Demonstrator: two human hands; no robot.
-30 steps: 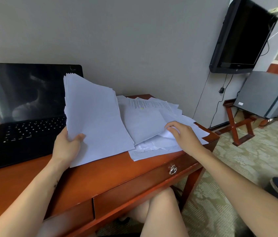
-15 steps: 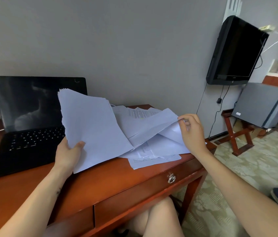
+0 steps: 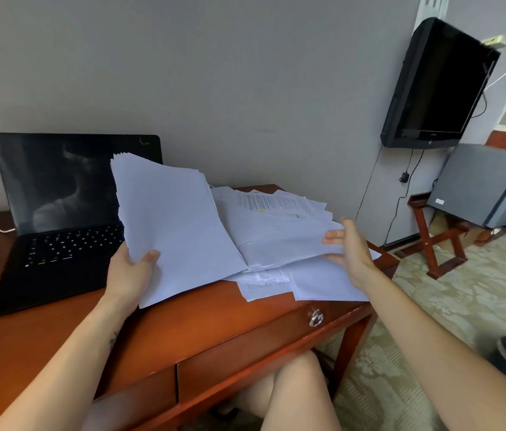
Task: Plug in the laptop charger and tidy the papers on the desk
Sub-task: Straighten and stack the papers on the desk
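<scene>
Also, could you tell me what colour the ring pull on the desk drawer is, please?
The ring pull is silver, clearest in the head view.

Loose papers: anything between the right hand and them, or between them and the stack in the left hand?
Nothing visible does. The right hand is open at the right edge of the loose papers, and the stack gripped by the left hand stands right beside them. The laptop sits behind the stack, off that path.

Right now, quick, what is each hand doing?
Left hand: holds the stack of papers, thumb on top.
Right hand: open, fingers spread by the loose papers, gripping nothing.
</scene>
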